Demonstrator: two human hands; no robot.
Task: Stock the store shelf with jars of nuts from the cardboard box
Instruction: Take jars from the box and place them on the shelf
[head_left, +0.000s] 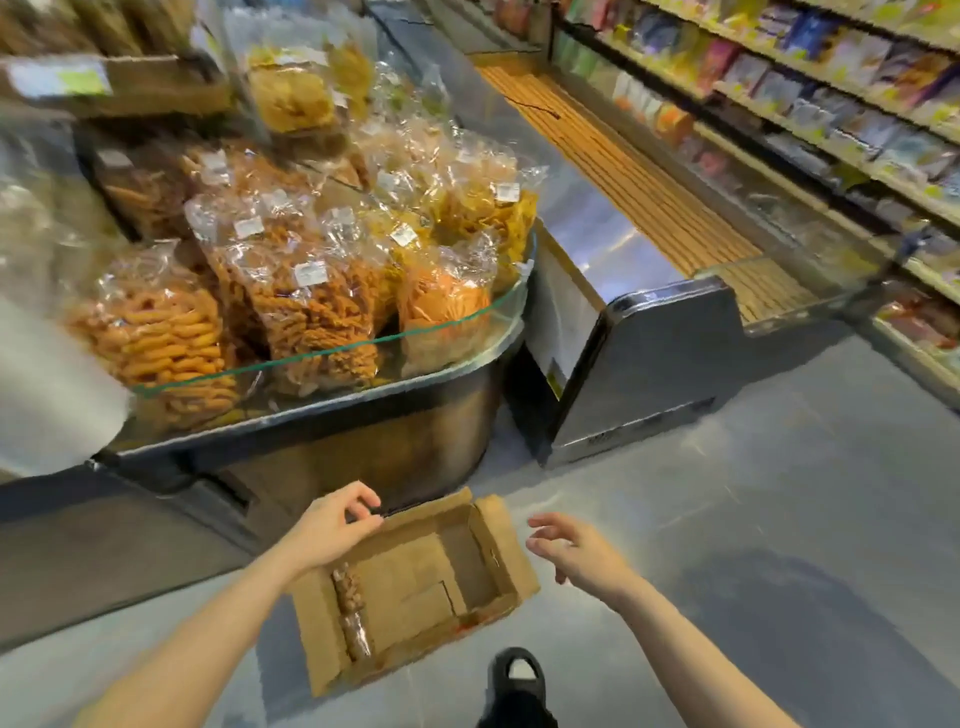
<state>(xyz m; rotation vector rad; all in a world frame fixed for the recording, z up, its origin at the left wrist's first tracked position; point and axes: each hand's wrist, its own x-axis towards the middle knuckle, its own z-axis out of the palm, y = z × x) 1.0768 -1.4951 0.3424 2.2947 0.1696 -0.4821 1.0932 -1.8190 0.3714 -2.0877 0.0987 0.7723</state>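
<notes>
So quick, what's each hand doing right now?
Left hand: fingers pinch the far flap edge of the cardboard box.
Right hand: open, fingers spread, holding nothing, beside the box.

Grey floor (727, 519), glossy w/ glare. Left: steel counter (363, 431) w/ curved glass rim (332, 351), piled w/ clear snack bags (291, 291). Centre: steel chest unit (649, 364), wood slat strip (623, 171) behind it. Right: shelves (810, 104) of colourful packs, blurred.

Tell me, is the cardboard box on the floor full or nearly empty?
Nearly empty. The cardboard box lies open, its bare brown bottom showing, with only one clear pack of nuts along its left wall.
</notes>
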